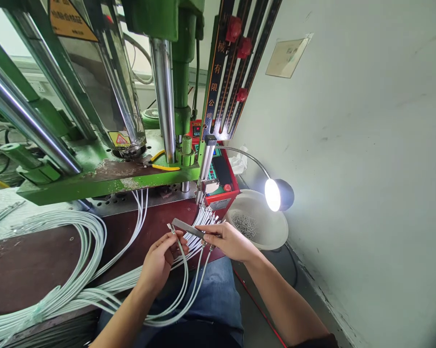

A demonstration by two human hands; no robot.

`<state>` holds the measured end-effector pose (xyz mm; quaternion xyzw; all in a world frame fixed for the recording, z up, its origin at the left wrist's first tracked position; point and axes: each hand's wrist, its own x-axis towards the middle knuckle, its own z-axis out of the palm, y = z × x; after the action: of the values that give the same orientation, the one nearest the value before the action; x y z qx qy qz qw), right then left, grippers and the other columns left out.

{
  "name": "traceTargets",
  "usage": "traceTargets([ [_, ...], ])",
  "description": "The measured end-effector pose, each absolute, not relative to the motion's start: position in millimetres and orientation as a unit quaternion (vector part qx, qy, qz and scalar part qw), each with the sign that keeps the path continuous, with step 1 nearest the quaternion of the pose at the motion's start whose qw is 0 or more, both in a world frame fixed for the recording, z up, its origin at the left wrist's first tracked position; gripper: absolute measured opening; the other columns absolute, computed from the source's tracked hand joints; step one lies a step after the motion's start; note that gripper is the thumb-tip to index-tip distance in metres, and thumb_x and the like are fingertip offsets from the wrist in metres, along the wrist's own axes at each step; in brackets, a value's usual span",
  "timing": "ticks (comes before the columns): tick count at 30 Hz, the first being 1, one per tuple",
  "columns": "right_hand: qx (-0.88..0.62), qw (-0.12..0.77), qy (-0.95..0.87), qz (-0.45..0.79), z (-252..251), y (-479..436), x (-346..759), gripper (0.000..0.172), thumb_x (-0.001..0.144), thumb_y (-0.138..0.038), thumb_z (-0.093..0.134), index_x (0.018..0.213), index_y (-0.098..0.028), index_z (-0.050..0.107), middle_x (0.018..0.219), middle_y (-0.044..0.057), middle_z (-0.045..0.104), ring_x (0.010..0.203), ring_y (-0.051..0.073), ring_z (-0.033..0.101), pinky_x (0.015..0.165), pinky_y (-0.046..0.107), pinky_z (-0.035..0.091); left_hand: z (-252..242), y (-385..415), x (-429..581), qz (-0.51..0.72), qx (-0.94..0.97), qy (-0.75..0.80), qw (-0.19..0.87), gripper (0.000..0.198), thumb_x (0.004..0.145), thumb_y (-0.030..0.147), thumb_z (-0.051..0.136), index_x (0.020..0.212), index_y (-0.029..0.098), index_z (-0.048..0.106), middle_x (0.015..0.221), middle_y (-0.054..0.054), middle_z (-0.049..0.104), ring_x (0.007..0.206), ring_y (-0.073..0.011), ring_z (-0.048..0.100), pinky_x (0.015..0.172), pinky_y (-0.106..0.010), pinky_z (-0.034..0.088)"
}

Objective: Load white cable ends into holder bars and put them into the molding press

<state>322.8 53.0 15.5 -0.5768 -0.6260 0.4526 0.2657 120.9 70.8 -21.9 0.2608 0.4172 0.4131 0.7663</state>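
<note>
My left hand [160, 258] is closed in a pinch on a white cable [183, 256], just below its metal end fitting [172, 228]. My right hand [229, 240] grips a flat grey metal file [188, 227], thumb and fingers closed round its near end. The file's far tip is close beside the fitting; whether they touch I cannot tell. Two more white cables [202, 270] hang in loops from beneath my right hand, their upper ends partly hidden by its fingers. Behind both hands lies a bundle of white cables with metal ends [205, 215].
A green press [112, 186] stands ahead, with yellow-handled pliers [165, 167] on its plate. Coiled white cables [91, 241] cover the brown table [25, 275] at left. At right are a red control box [229, 193], a lit lamp [274, 195] and a white tub [275, 232] holding metal scraps.
</note>
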Motion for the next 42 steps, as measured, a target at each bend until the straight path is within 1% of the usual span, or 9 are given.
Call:
traceTargets([
  [3,-0.607,0.265,-0.627,0.411,14.5,52.6,322.7,0.039,0.086,-0.029,0.053,0.118,-0.015,0.072,0.072,0.0,0.062,0.06,0.01,0.043,0.058,0.022,0.039,-18.5,69.9,120.5,0.406,0.283,0.424,0.758,0.029,0.066,0.034,0.078,0.084,0.015,0.067,0.069,-0.001,0.068,0.057,-0.0122,0.058,0.059,-0.025,0.046],
  [8,-0.581,0.282,-0.629,0.432,12.7,53.8,320.5,0.04,0.087,-0.029,0.052,0.119,-0.015,0.071,0.085,0.002,0.07,0.073,0.014,0.055,0.07,0.026,0.046,-15.4,59.6,126.7,0.369,0.342,0.419,0.756,0.028,0.068,0.039,0.077,0.079,0.016,0.065,0.063,0.0,0.065,0.047,-0.0082,0.049,0.051,-0.024,0.039],
  [14,-0.576,0.264,-0.631,0.448,11.7,56.3,317.4,0.041,0.087,-0.027,0.052,0.122,-0.015,0.069,0.079,0.001,0.066,0.068,0.012,0.05,0.068,0.025,0.043,-15.6,52.2,131.2,0.36,0.389,0.422,0.736,0.032,0.072,0.046,0.073,0.066,0.016,0.061,0.06,0.0,0.062,0.04,-0.0051,0.04,0.043,-0.023,0.028],
  [24,-0.561,0.254,-0.635,0.466,12.4,52.0,309.5,0.042,0.089,-0.025,0.051,0.127,-0.016,0.066,0.083,0.001,0.069,0.071,0.013,0.054,0.072,0.026,0.045,-20.5,51.3,135.6,0.375,0.388,0.449,0.712,0.029,0.068,0.042,0.071,0.063,0.019,0.055,0.053,0.004,0.058,0.037,-0.0057,0.04,0.044,-0.022,0.031],
  [28,-0.568,0.281,-0.631,0.448,11.3,48.7,303.3,0.043,0.089,-0.024,0.051,0.128,-0.017,0.064,0.106,0.003,0.073,0.09,0.019,0.064,0.087,0.031,0.048,-20.4,52.9,137.3,0.376,0.383,0.476,0.697,0.022,0.066,0.036,0.068,0.062,0.018,0.055,0.05,0.005,0.056,0.036,-0.0058,0.039,0.041,-0.021,0.03],
  [31,-0.569,0.295,-0.632,0.435,10.7,47.8,300.8,0.043,0.089,-0.024,0.051,0.13,-0.018,0.063,0.117,0.004,0.071,0.101,0.021,0.065,0.094,0.034,0.047,-19.9,54.4,139.4,0.371,0.38,0.486,0.694,0.02,0.064,0.034,0.067,0.061,0.018,0.055,0.049,0.005,0.056,0.035,-0.0065,0.04,0.04,-0.021,0.03],
  [36,-0.577,0.282,-0.647,0.411,8.8,50.4,302.6,0.041,0.089,-0.023,0.051,0.127,-0.019,0.065,0.116,0.006,0.071,0.101,0.022,0.065,0.092,0.034,0.049,-21.1,54.8,141.4,0.366,0.374,0.489,0.698,0.029,0.064,0.042,0.071,0.06,0.019,0.055,0.047,0.003,0.057,0.035,-0.0077,0.04,0.04,-0.022,0.03],
  [38,-0.568,0.285,-0.65,0.416,7.7,52.1,305.5,0.04,0.089,-0.023,0.051,0.125,-0.019,0.067,0.118,0.006,0.07,0.104,0.023,0.064,0.093,0.034,0.048,-22.1,54.9,139.8,0.354,0.377,0.479,0.709,0.032,0.065,0.046,0.072,0.064,0.018,0.058,0.051,0.002,0.06,0.039,-0.0097,0.045,0.043,-0.024,0.036],
  [42,-0.567,0.262,-0.647,0.438,7.3,55.8,315.3,0.039,0.088,-0.026,0.052,0.123,-0.017,0.069,0.096,0.004,0.074,0.081,0.018,0.064,0.077,0.029,0.05,-23.7,58.4,131.0,0.369,0.394,0.481,0.691,0.036,0.066,0.052,0.072,0.075,0.018,0.064,0.062,0.0,0.065,0.056,-0.0156,0.058,0.059,-0.028,0.047],
])
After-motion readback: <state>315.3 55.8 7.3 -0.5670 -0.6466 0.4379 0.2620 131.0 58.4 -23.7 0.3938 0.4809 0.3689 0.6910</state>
